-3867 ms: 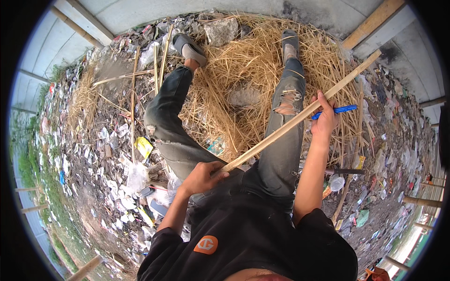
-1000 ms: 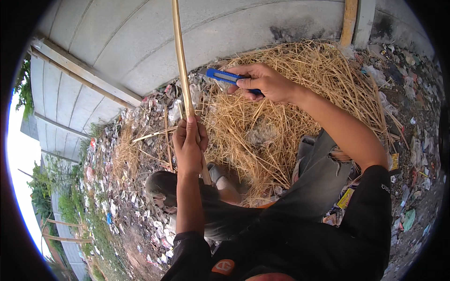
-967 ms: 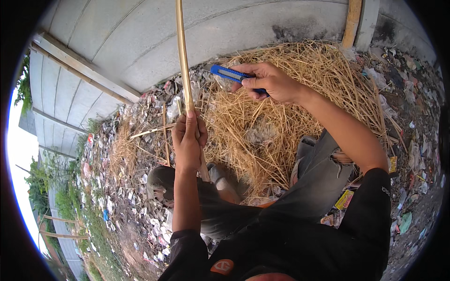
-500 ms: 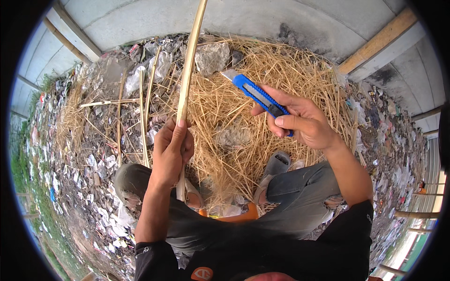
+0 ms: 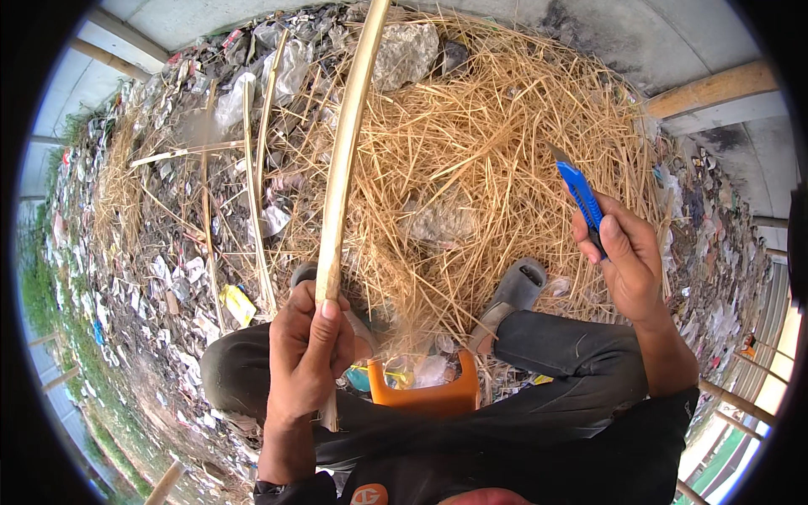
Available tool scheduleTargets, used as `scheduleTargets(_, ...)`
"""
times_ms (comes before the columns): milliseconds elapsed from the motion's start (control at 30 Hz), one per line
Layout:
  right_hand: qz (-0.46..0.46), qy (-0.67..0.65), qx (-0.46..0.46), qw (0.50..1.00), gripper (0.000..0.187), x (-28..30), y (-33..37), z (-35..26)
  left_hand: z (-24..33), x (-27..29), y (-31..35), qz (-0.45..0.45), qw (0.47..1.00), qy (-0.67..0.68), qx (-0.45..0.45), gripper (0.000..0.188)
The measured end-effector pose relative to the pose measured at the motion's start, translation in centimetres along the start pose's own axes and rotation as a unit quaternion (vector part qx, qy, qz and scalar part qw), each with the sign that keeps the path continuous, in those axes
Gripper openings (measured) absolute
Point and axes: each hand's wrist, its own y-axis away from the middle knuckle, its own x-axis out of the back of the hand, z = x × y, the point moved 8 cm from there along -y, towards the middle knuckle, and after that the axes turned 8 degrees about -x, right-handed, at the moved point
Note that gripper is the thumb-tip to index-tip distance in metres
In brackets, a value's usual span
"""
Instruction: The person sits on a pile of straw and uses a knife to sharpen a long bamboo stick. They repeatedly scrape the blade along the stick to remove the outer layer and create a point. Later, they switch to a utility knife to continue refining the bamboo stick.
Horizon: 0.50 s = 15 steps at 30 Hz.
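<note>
Right, your left hand (image 5: 307,353) is clamped round the bamboo strip (image 5: 343,164), held upright over your knees; right hand (image 5: 627,257), fingers closed on the blue utility knife (image 5: 581,194), w/ blade up, beyond the straw pile (image 5: 471,135).

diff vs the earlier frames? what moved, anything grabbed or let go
About four seconds back the bamboo strip lay across the lap, both hands on it. Now it stands nearly upright, gripped near its lower end by the left hand alone. The right hand has swung out to the right, away from the strip. Unchanged: the blue utility knife in the right hand, the person seated over the straw pile.
</note>
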Motion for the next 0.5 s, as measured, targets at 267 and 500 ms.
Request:
scheduleTargets(267, 0.102, 0.076, 0.093, 0.988, 0.031, -1.6, 3.3, -1.1, 0.3, -1.8, 2.4, -0.055, 0.992, -0.092, -0.061, 0.026)
scheduleTargets(500, -0.016, 0.335, 0.065, 0.94, 0.055, -9.6, 4.4, -0.2, -1.5, -3.7, 3.9, -0.104, 0.982, -0.11, -0.116, 0.029)
